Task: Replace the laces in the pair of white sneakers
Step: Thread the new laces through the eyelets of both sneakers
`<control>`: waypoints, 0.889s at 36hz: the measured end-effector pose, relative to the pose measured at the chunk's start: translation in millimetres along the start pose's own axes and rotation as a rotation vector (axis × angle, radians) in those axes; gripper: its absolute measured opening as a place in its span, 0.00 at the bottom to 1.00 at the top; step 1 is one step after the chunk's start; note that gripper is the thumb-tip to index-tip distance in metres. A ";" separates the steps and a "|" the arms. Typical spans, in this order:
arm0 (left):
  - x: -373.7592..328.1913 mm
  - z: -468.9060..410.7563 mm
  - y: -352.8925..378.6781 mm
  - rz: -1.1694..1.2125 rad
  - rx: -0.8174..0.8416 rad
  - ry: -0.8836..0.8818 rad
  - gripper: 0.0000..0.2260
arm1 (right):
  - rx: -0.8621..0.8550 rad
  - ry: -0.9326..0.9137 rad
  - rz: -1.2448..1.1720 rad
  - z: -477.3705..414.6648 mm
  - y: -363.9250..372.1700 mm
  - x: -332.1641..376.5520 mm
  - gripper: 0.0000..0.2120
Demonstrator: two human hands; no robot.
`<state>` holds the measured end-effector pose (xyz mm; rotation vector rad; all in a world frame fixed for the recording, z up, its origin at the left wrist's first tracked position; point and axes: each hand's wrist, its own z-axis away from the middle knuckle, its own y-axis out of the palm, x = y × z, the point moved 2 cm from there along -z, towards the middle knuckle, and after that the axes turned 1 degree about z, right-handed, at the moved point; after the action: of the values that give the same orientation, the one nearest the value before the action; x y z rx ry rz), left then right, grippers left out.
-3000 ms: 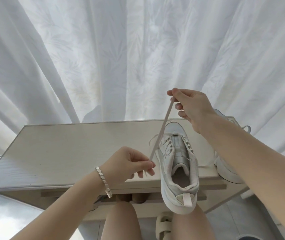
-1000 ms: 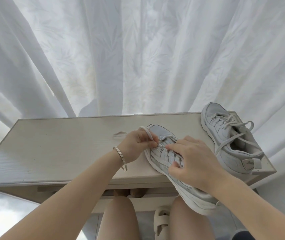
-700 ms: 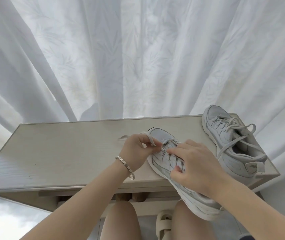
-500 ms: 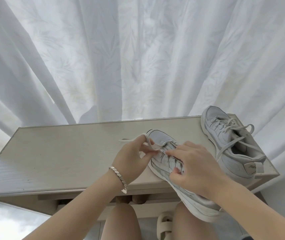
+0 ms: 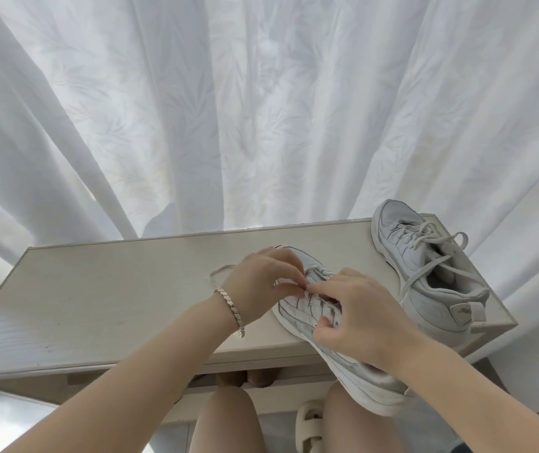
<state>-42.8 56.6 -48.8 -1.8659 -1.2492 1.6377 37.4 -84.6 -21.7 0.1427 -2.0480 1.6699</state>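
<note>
The lace (image 5: pixel 220 273) is pinched in the left hand (image 5: pixel 261 279), the sneaker (image 5: pixel 297 308) held in the right hand (image 5: pixel 359 318). Released, the sneaker may be tipped off the counter's (image 5: pixel 114 299) near edge.

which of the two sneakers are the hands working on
The nearer sneaker, jutting over the table's front edge: the left hand pinches its lace, the right hand grips it. The other sneaker sits untouched farther right.

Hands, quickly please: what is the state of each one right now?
Left hand: closed, pinching the lace at the near sneaker.
Right hand: closed, gripping the near sneaker's upper.
</note>
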 end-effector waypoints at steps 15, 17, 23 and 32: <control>-35.3 25.4 12.4 0.276 -0.560 0.004 0.04 | -0.008 0.148 -0.280 -4.4 -3.0 -2.3 0.15; -57.4 26.2 3.8 0.443 -0.593 0.008 0.04 | -0.045 0.176 -0.303 -6.7 0.1 -1.8 0.17; -75.8 29.9 -7.5 0.760 -0.545 -0.060 0.08 | -0.138 0.167 -0.385 -11.5 6.3 -1.5 0.09; -66.1 34.3 6.9 0.777 -0.622 -0.403 0.06 | -0.248 0.140 -0.487 -15.8 5.2 -7.7 0.07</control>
<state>-67.8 -9.0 -23.0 -2.7461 -1.3944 2.2860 47.0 -70.1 -27.6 0.3924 -1.9020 1.0942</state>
